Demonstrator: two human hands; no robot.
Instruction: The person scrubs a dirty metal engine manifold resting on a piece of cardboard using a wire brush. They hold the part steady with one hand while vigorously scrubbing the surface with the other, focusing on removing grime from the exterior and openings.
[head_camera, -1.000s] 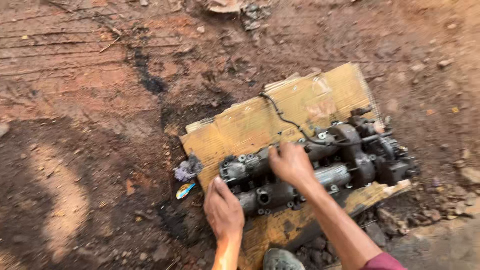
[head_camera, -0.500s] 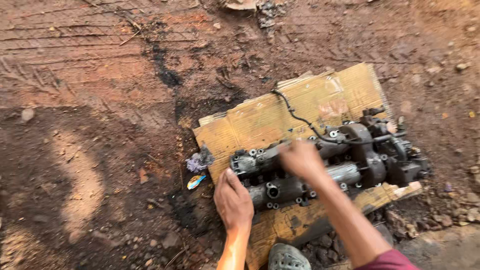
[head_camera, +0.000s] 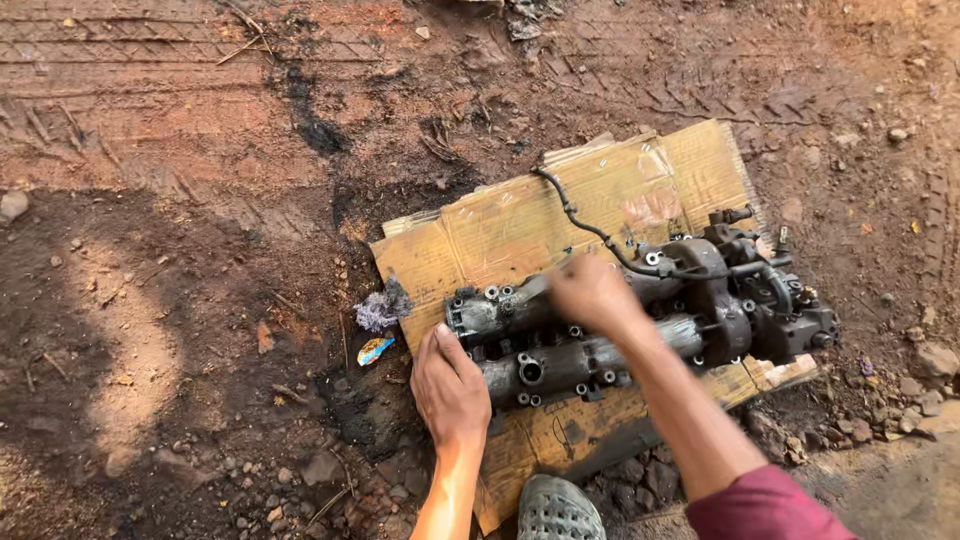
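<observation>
While both bare hands are down on it, a greasy grey engine part (head_camera: 640, 325) with round ports and bolt holes lies lengthwise on a flattened piece of yellow-brown cardboard (head_camera: 520, 225) spread over red-brown dirt ground (head_camera: 150, 200). Left hand (head_camera: 450, 388) lies flat, palm down, fingers loosely together, at the near left end of the engine part, fingertips touching its edge, rest of the hand on the cardboard; not closed round anything. Right hand (head_camera: 592, 290) is on top of the part near its middle, blurred, fingers curled downward; cannot tell whether it grips anything. A black hose (head_camera: 580, 215) runs from the part's upper side across the cardboard. Bulkier dark assembly sits at the part's right end. Just left of the cardboard: a small grey-purple rag (head_camera: 382, 308) and a bit of blue-orange wrapper (head_camera: 375, 350). A grey perforated shoe (head_camera: 560, 510) shows at bottom edge, a maroon sleeve (head_camera: 765, 505) on the right arm. Loose stones (head_camera: 900, 400) lie at lower right
</observation>
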